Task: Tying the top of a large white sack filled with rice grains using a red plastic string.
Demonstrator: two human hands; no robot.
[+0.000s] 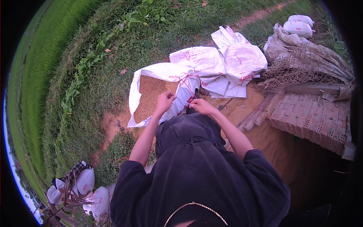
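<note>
In front of me lies an open white woven sack point(160, 69), its mouth spread wide. Brown loose material point(151, 89), like rice husks or sawdust, shows inside. A red string point(186, 78) lies across the sack's right side. Over the near part of the opening is my left hand point(165, 101), its fingertips pinched together. My right hand point(203, 107) is also closed in a pinch, at the sack's near right edge, just above my lap. Whatever either pinch holds is too small to make out. A gap separates the two hands.
Flat white sacks point(244, 56) lie beyond the open one. To the right are a brick structure point(310, 117), netting point(295, 62) and a dusty tarp point(281, 41). Filled sacks stand at far right point(298, 27) and lower left point(99, 200). Grass point(124, 49) borders the left.
</note>
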